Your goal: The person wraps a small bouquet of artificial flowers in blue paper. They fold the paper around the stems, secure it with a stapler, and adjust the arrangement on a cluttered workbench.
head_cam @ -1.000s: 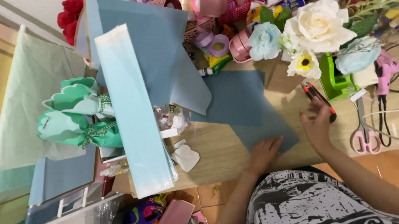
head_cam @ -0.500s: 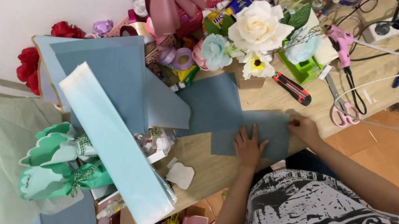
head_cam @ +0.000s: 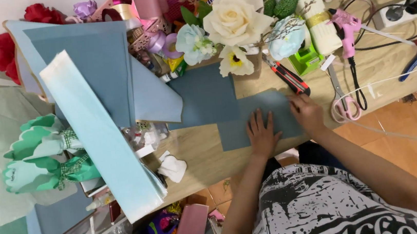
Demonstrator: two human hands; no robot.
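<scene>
Left hand (head_cam: 263, 136) and right hand (head_cam: 307, 113) are laid flat, fingers spread, gripping nothing, on a slate-blue rectangular paper sheet (head_cam: 274, 106) on the wooden tabletop (head_cam: 199, 151).

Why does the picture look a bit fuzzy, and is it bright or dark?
Head view: even, bright light with soft shadows; both hands, left hand and right hand, on the blue paper look slightly soft; the table tilts, edges bend a little.

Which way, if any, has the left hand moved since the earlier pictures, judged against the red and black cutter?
Yes. The left hand has slid a little closer to the red and black cutter, further onto the blue paper sheet.
</scene>
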